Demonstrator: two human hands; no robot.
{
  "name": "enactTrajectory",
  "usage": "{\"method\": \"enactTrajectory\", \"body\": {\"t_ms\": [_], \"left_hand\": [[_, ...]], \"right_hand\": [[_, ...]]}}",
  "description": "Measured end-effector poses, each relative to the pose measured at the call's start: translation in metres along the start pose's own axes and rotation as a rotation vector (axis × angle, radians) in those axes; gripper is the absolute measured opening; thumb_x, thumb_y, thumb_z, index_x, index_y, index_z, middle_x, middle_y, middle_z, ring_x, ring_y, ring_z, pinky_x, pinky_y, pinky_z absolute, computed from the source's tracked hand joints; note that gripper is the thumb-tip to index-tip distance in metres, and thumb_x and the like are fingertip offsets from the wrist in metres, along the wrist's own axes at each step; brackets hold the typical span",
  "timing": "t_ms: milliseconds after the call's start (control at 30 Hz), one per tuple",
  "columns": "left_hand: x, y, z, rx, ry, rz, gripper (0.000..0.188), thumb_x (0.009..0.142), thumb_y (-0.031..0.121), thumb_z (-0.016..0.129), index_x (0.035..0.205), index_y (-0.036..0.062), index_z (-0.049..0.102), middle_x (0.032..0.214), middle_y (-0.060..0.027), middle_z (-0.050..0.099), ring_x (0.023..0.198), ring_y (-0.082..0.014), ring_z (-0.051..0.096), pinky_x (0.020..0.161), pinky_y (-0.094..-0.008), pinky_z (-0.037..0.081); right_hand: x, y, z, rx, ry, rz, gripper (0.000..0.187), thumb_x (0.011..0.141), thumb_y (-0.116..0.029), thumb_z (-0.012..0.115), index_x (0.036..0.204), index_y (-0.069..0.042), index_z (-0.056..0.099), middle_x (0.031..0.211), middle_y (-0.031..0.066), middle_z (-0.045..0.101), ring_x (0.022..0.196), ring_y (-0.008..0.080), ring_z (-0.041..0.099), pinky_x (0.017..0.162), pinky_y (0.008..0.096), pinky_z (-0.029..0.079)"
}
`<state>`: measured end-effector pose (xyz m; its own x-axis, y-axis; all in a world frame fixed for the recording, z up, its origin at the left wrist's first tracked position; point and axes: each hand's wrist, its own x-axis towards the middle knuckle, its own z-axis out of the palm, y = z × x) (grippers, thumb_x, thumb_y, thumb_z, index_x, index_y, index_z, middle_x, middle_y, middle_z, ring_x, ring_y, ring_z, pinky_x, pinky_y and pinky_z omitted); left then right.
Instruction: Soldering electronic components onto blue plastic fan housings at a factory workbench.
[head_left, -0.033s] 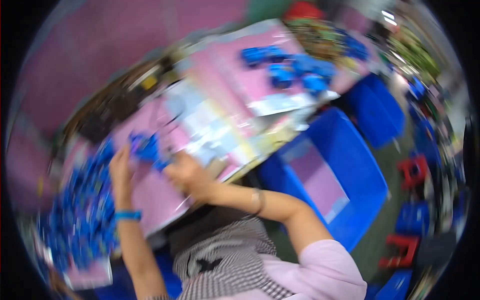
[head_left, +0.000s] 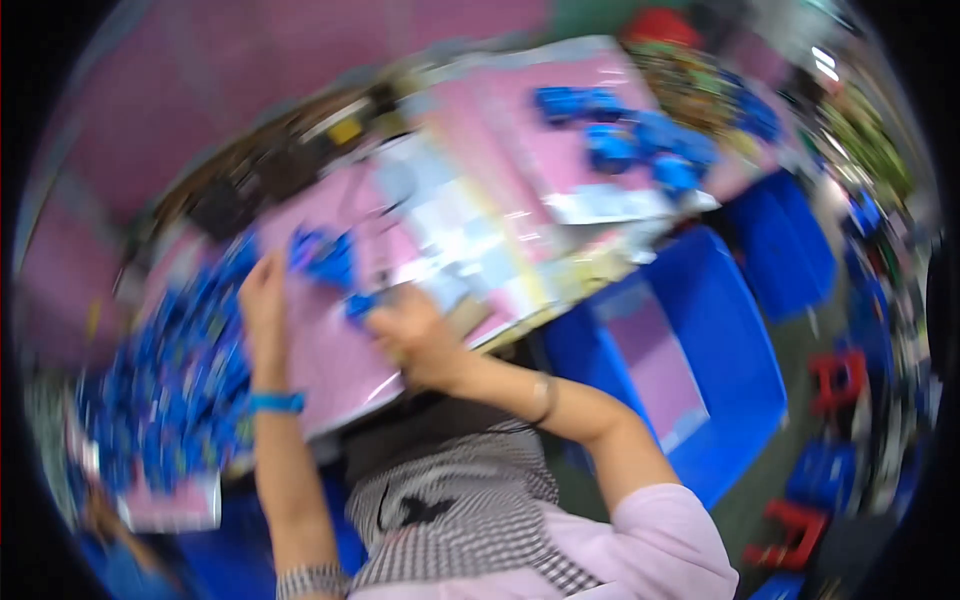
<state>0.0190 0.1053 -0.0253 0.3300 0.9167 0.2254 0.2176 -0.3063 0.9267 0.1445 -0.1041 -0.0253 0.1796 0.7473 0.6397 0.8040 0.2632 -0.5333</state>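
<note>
Motion smears the whole picture. My left hand (head_left: 265,300) is over the pink work surface (head_left: 335,365), its fingers drawn together; what they pinch, if anything, cannot be made out. A small blue piece (head_left: 360,306) shows at the fingertips of my right hand (head_left: 415,335), which is curled round it. Between and just beyond my hands lies a crumpled-looking blue and purple item (head_left: 325,258), too blurred to name. Left of my left hand spreads a large heap of small blue pieces (head_left: 185,370).
Blue rounded bundles (head_left: 612,148) sit on the pink and white sheet at the back right. Below the table's right edge stands a large blue bin (head_left: 735,400), with another blue bin (head_left: 785,245) behind it. Red stools (head_left: 838,380) are farther right. Dark boxes (head_left: 290,168) line the back edge.
The whole view has shifted, so the table, heap and bins sit farther right in the picture. My hands keep nearly the same pose over the table.
</note>
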Motion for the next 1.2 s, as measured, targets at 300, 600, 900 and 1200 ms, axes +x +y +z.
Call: {"method": "enactTrajectory", "body": {"t_ms": [300,600,900,1200], "left_hand": [[-0.139,0.023,-0.057,0.406,0.052,0.183,0.026,0.082,0.026,0.070,0.081,-0.0004,0.069,0.072,-0.0110,0.065,0.062,-0.0197,0.059,0.058,-0.0327,0.045],[-0.131,0.015,-0.033,0.379,-0.176,0.235,0.040,0.081,0.031,0.066,0.059,-0.0023,0.063,0.052,-0.0174,0.056,0.046,-0.0265,0.057,0.047,-0.0378,0.042],[-0.123,0.021,-0.032,0.556,-0.170,0.093,0.052,0.075,0.048,0.069,0.059,-0.0018,0.063,0.058,-0.0208,0.059,0.053,-0.0352,0.059,0.052,-0.0444,0.044],[-0.167,0.028,-0.068,0.472,0.079,0.035,0.043,0.080,0.030,0.067,0.056,-0.0017,0.052,0.056,-0.0189,0.054,0.050,-0.0332,0.053,0.047,-0.0435,0.037]], "right_hand": [[0.033,0.001,-0.004,0.055,0.160,0.008,0.026,0.077,-0.001,0.073,0.076,-0.003,0.048,0.073,0.0080,0.063,0.060,0.0158,0.054,0.055,0.0272,0.041],[0.104,0.058,0.042,0.236,-0.298,-0.178,0.015,0.076,0.007,0.055,0.074,-0.004,0.045,0.074,0.0107,0.056,0.104,0.0298,0.063,0.072,0.0323,0.046],[0.102,0.057,0.057,0.080,-0.254,-0.261,0.020,0.075,0.005,0.066,0.078,-0.003,0.048,0.081,0.0136,0.060,0.075,0.0269,0.059,0.065,0.0340,0.046],[0.055,0.032,0.040,0.119,-0.109,-0.158,0.019,0.074,0.008,0.067,0.074,-0.002,0.050,0.079,0.0113,0.064,0.073,0.0223,0.063,0.060,0.0317,0.048]]}}
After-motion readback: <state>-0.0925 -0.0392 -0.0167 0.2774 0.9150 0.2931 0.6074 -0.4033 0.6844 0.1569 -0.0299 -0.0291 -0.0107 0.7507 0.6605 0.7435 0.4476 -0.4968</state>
